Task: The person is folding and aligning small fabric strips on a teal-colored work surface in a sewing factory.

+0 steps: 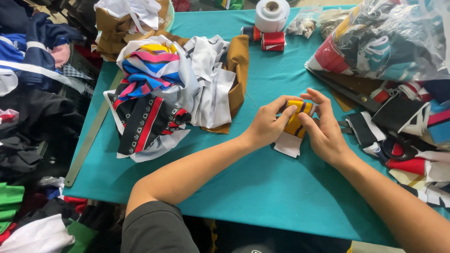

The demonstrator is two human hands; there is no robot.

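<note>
Garment workshop: teal-covered bench (262, 187) heaped with cut fabric pieces (154, 93), tape roll (272, 14), bagged trims (389, 42)

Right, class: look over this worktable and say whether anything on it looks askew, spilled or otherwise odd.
One thing stands out: the long metal ruler lies slanted along the left edge of the teal table, its lower end poking past the corner. The fabric pile is loose, but nothing has spilled. Both hands, left and right, pinch a yellow fabric piece.
</note>
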